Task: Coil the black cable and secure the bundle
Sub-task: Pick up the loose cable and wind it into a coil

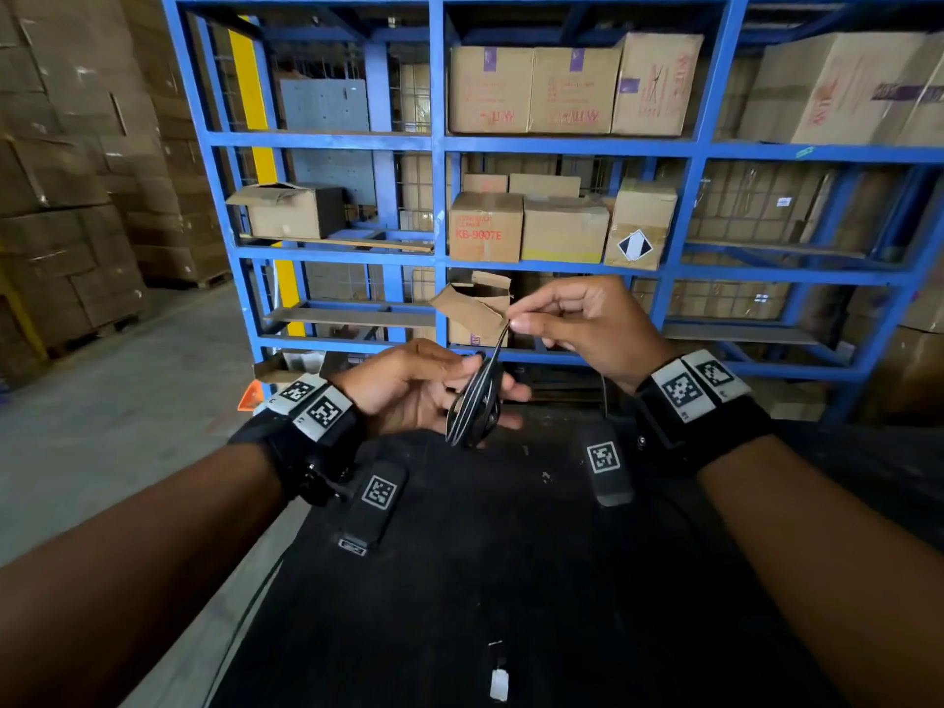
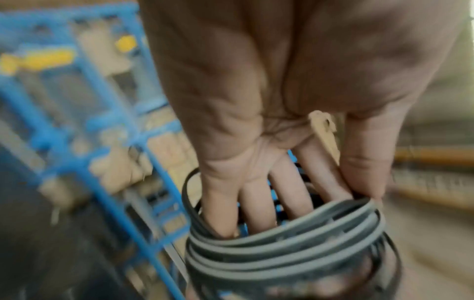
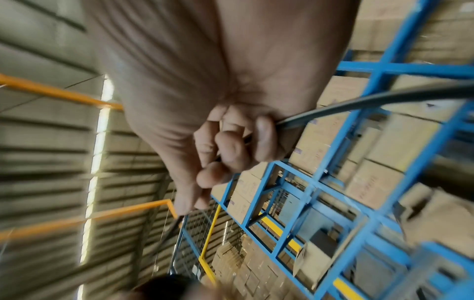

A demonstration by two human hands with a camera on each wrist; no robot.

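The black cable point(image 1: 477, 401) is wound in several loops round the fingers of my left hand point(image 1: 434, 390), held palm-up above the dark table. In the left wrist view the cable coils point(image 2: 282, 249) wrap my fingers point(image 2: 256, 201), and a small tan tie piece point(image 2: 324, 134) sits between thumb and forefinger. My right hand point(image 1: 582, 319) is raised to the upper right of the coil and pinches the cable strand point(image 1: 503, 335) between thumb and forefinger. In the right wrist view the cable point(image 3: 359, 103) runs through the curled fingers point(image 3: 231, 150).
A dark table point(image 1: 511, 580) lies below my hands with two black tagged devices point(image 1: 375, 500) point(image 1: 605, 465) and a small white piece point(image 1: 499, 683). Blue shelving point(image 1: 439, 196) with cardboard boxes stands just behind. Stacked cartons point(image 1: 76, 196) fill the left side.
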